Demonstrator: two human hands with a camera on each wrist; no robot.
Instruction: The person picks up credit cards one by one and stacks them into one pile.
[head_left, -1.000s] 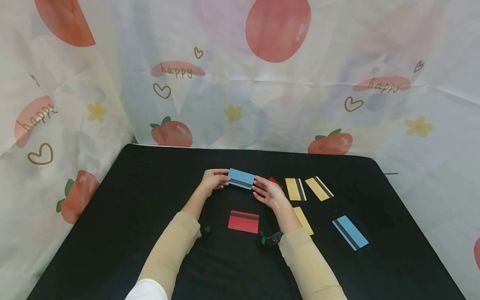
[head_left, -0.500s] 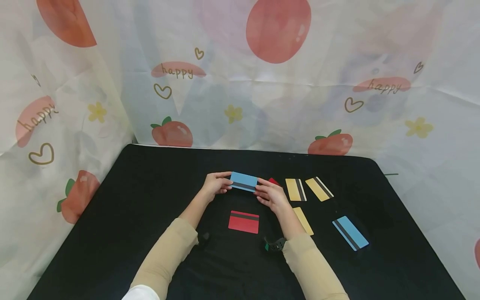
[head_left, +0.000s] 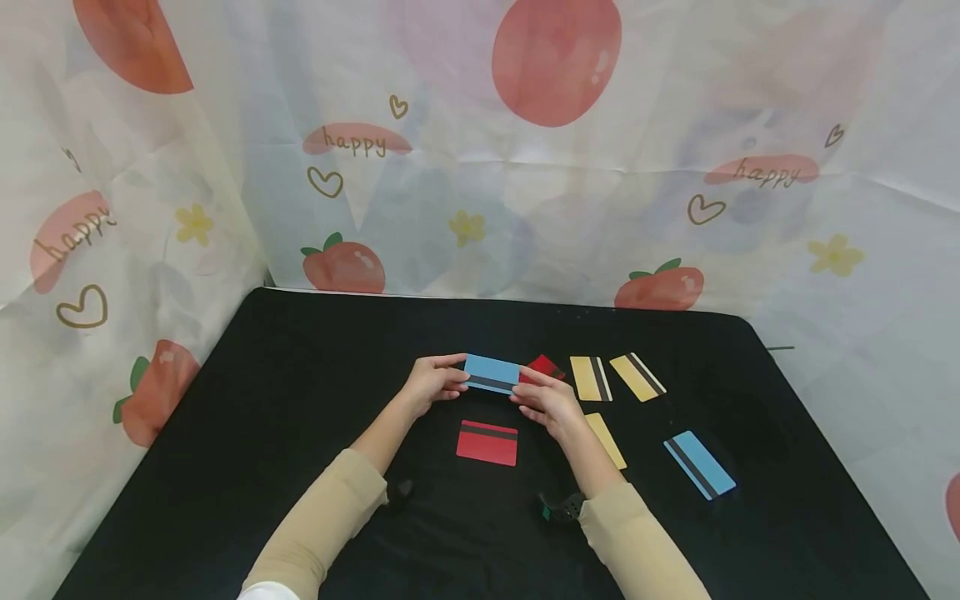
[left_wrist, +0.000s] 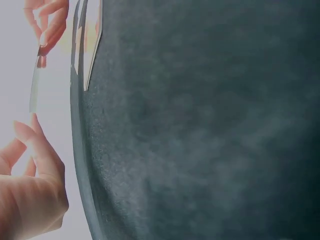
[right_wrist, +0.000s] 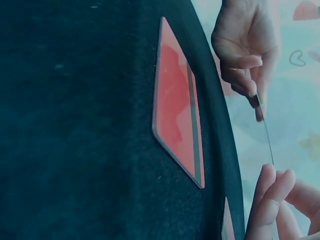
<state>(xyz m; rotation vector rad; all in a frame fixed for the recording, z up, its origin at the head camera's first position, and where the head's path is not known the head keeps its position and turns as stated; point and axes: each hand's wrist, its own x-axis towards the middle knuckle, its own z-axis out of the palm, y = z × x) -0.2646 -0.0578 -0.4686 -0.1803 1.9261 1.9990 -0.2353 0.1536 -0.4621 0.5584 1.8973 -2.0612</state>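
Observation:
A blue card (head_left: pixel 492 372) with a dark stripe is held up between my two hands, above the black table. My left hand (head_left: pixel 432 381) pinches its left end. At the other end, my right hand (head_left: pixel 550 402) pinches the right edge between thumb and fingers. In the left wrist view the card (left_wrist: pixel 35 82) appears nearly edge-on, spanning from one hand's fingertips to the other's. The right wrist view also shows it as a thin line. A red card (head_left: pixel 487 442) with a dark stripe lies flat on the table, nearer to me than the held card.
Behind my right hand lies another red card (head_left: pixel 543 367), partly covered. Two yellow striped cards (head_left: pixel 592 379) (head_left: pixel 638 377) lie to the right, and a third yellow card (head_left: pixel 606 441) is beside my right forearm. Farther right is a blue card (head_left: pixel 700 465). Patterned curtains (head_left: pixel 480 167) surround the table.
Both hands have moved the blue card slightly toward me and to the right, and the card sits more level. More of the red card behind it shows. The cards on the table stayed put.

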